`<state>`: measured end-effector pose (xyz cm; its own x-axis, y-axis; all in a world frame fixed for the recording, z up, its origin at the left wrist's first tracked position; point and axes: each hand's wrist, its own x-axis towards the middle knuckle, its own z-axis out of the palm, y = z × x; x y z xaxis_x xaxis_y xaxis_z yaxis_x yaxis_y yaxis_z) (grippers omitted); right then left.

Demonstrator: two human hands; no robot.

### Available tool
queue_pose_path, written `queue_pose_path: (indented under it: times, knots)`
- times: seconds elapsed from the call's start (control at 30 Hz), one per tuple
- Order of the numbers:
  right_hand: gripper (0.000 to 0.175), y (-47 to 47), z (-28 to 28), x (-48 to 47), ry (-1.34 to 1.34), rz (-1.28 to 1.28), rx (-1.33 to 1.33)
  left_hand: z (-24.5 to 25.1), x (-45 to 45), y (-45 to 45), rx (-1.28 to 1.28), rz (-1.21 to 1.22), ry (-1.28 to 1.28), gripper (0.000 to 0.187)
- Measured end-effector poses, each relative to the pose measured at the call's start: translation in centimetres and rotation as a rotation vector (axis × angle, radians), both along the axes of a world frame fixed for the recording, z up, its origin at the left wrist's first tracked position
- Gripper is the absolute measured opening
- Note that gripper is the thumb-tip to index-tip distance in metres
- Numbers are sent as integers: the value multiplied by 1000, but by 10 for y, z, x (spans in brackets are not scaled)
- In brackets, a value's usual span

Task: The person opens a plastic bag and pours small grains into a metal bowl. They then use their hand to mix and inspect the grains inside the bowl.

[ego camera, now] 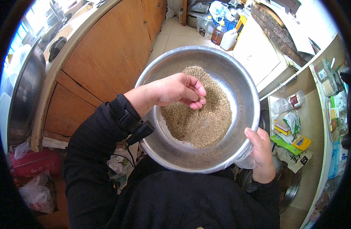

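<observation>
A wide stainless steel basin [244, 86] is in front of me, above my lap. Small, narrow brown grains [209, 126] form an uneven layer over its bottom, with bare metal showing around them. My left hand [182, 90] hangs over the grains, thumb and fingertips pinched together on a tiny bit that looks like the same grain. At the lower right, my right hand [261, 153] grips the basin's rim, thumb on top. A thin clear plastic bag [245, 160] is bunched between that hand and the basin's outer wall.
Wooden cabinets [106, 57] under a counter run along the left. To the right, an open shelf [310, 114] holds jars and food packets. Several plastic bottles [218, 33] stand on the tiled floor ahead. A black device with a cable [140, 133] hangs by my left sleeve.
</observation>
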<state>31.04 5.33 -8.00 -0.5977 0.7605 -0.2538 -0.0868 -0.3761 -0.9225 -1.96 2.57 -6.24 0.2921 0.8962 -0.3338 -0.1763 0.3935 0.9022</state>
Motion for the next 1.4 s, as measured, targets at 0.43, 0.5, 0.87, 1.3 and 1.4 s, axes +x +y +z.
queue_pose_path:
  times: [0.43,0.5,0.87,1.3,1.4]
  knots:
    - [28,0,-1,0,-50,-13,29,-4,-3,0,-30,-39,-69,26]
    - [28,0,-2,0,-30,-8,28,-5,-2,1,-27,-49,-83,27]
    - [29,0,-2,0,-37,-12,35,-6,1,-1,-40,-24,63,13]
    - [27,0,-3,2,-54,-10,40,3,2,-4,-100,-4,1,24]
    - [26,1,-4,1,-46,-24,35,3,2,-4,-109,-5,2,21]
